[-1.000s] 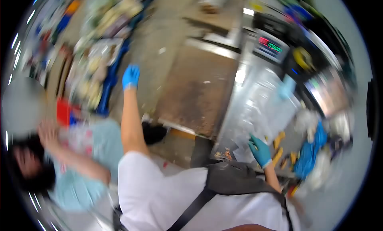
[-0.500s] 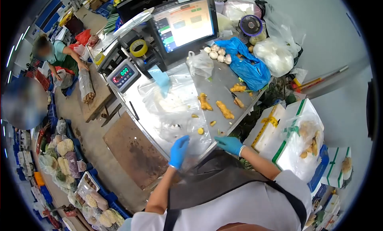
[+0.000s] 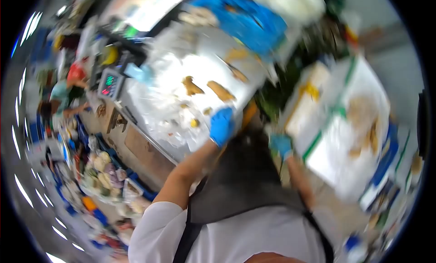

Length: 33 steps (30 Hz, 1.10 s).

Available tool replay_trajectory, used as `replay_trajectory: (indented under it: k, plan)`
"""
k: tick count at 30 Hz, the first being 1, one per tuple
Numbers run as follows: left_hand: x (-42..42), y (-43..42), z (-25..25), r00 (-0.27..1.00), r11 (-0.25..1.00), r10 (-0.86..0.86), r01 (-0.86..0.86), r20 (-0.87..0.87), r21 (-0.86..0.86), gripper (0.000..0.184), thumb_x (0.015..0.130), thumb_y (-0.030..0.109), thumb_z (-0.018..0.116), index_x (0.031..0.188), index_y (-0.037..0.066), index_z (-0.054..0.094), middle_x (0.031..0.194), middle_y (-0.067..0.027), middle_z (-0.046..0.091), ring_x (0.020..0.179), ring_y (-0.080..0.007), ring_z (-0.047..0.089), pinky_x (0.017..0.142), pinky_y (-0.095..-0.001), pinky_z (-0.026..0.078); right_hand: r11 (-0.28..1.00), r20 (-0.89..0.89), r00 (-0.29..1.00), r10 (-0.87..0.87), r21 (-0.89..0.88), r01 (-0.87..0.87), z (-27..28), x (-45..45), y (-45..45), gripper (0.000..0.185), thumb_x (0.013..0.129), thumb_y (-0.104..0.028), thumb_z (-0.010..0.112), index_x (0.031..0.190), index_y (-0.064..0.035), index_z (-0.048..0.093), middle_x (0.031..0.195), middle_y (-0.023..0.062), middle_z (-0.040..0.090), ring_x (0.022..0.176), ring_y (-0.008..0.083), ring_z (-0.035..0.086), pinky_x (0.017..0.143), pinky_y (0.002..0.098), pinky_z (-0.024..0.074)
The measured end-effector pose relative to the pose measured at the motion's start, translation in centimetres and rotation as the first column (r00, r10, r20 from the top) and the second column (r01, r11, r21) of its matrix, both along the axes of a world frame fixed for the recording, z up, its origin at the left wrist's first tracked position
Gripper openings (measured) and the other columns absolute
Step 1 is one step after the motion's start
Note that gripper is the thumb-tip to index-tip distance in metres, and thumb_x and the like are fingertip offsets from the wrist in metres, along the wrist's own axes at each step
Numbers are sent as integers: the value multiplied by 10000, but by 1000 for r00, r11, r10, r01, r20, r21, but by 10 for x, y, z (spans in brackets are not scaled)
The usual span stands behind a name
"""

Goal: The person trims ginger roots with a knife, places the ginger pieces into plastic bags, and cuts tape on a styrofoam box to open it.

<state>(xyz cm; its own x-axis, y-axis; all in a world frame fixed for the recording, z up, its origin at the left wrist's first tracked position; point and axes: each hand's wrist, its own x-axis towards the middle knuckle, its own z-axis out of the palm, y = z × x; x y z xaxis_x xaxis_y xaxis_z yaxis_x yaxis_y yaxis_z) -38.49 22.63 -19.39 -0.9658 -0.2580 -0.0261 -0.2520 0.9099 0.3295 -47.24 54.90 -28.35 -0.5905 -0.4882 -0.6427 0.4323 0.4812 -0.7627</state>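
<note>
My left hand [image 3: 222,127], in a blue glove, is at the front edge of the metal counter [image 3: 156,149], its blurred fingers extended and nothing visible in them. My right hand [image 3: 280,146], in a teal glove, hangs off the counter between my dark apron [image 3: 245,186] and the white foam boxes; motion smears its fingers. Beyond my left hand lie two ginger pieces, one knobbly [image 3: 192,86] and one longer [image 3: 220,91]. A small yellow cut piece [image 3: 195,123] is on the clear plastic sheet [image 3: 150,104]. A brown-handled tool [image 3: 238,74] lies farther right, blurred.
A scale [image 3: 110,83] and a bright screen [image 3: 145,6] stand at the back left. Garlic bulbs [image 3: 198,16] and a blue plastic bag [image 3: 245,18] are at the back. White foam boxes [image 3: 331,136] stand right. Another person [image 3: 61,93] is far left.
The view has swung right and blurred. My left hand has moved right along the counter's front edge. My right hand has left the counter edge and dropped toward the boxes.
</note>
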Motion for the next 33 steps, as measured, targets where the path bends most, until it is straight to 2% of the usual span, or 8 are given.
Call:
replay_trajectory:
  k: [3,4,6,14,18,21,23,33]
  plan:
    - [-1,0,-3,999,997,15,-18,45,79,407,787,123,654,1174,15,587,1048,-198,625,935,-384,592,801,-459,482,932,8,953,302,207,-297,-50,-27,3,143,938,-211,533,905,-129,645,681,62,607,580,166,587,496,330,457]
    - [0,11,9,1000,999,-18,19,-24,27,448,789,137,671,1212,21,577,1098,-195,616,990,-379,579,844,-457,468,982,185,965,-187,55,180,-75,-16,7,179,909,-214,517,890,-96,650,789,120,652,685,242,633,588,382,500]
    - [-14,16,6,1000,1000,-19,19,-19,-19,520,792,161,695,1278,37,557,1192,-184,592,1087,-371,547,922,-456,434,960,-344,923,175,268,-82,-118,-10,10,190,920,-218,525,984,-92,651,935,111,666,780,258,626,672,374,508]
    - [-7,16,-1,997,996,-41,36,-64,-87,558,789,169,724,1296,26,542,1224,-186,556,1103,-364,515,942,-462,406,989,280,957,-81,144,42,-101,-19,-109,300,934,-184,559,1159,-1,637,1053,120,689,900,212,662,756,330,530]
    - [-9,19,2,1000,996,16,-15,7,-92,541,809,177,716,1298,21,546,1207,-188,559,1106,-367,510,941,-459,398,898,582,737,-344,-25,438,-116,-29,-148,283,937,-159,540,1144,4,645,1039,128,692,878,222,685,704,315,554]
    - [-5,17,1,1000,993,-16,14,-17,-115,541,805,182,720,1271,0,517,1278,-192,531,1129,-397,497,945,-488,395,760,-326,857,-398,406,507,-103,-77,-176,303,946,-180,541,1198,-38,629,1083,217,652,857,372,653,771,445,527]
    - [-8,20,4,998,994,-33,27,-57,-109,531,794,160,728,1274,19,550,1208,-185,568,1089,-375,530,919,-465,418,615,-839,346,-420,16,788,-77,-129,-183,289,941,-231,524,1155,-56,608,940,195,669,840,407,638,742,517,492]
    - [-14,16,10,997,999,-1,-2,-74,-41,497,794,141,730,1247,25,562,1168,-195,572,1058,-388,539,898,-468,432,886,-575,740,349,459,-62,-62,-239,-188,284,915,-282,511,838,-92,707,932,163,690,834,343,661,694,437,528]
